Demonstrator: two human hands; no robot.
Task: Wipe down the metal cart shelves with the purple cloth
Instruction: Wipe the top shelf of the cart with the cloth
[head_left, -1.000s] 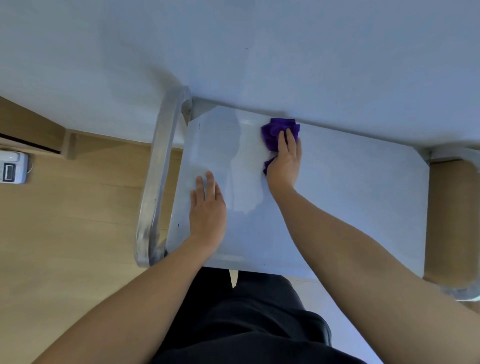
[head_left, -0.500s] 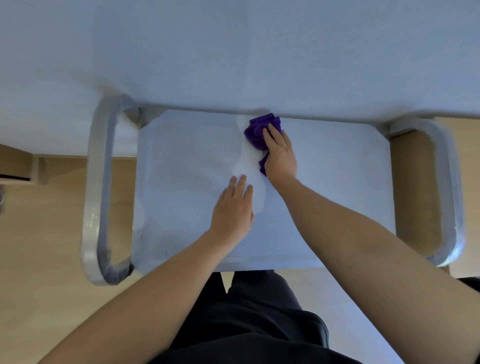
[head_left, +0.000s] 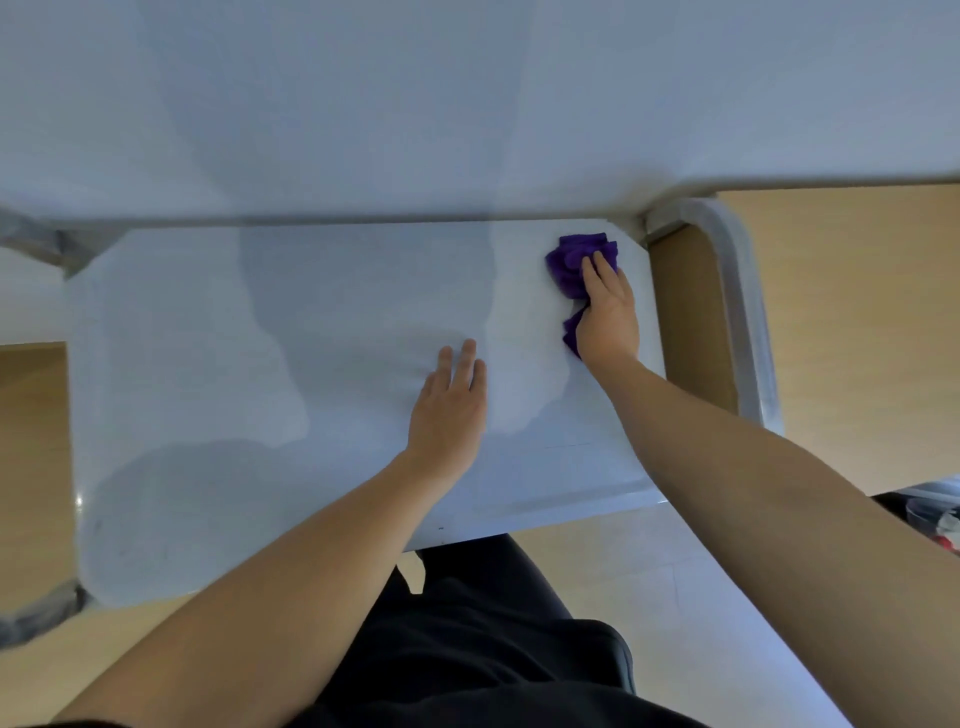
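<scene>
A crumpled purple cloth (head_left: 571, 265) lies on the metal cart shelf (head_left: 260, 364) near its far right corner. My right hand (head_left: 608, 312) presses flat on the cloth and covers its near part. My left hand (head_left: 449, 410) rests palm down on the bare shelf near the middle, fingers together, holding nothing. The shelf above (head_left: 467, 104) overhangs the far edge and hides the back of the lower shelf.
The cart's curved metal handle (head_left: 748, 322) stands just right of the cloth. Another frame bar (head_left: 41, 244) shows at the far left. Wooden floor lies on both sides. My dark trousers (head_left: 493, 649) sit below the shelf's near edge. Some dark items (head_left: 930, 514) lie at the right.
My right hand has slid the cloth from the middle of the shelf to its far right corner. My left hand moved right along the shelf. The view shifted right.
</scene>
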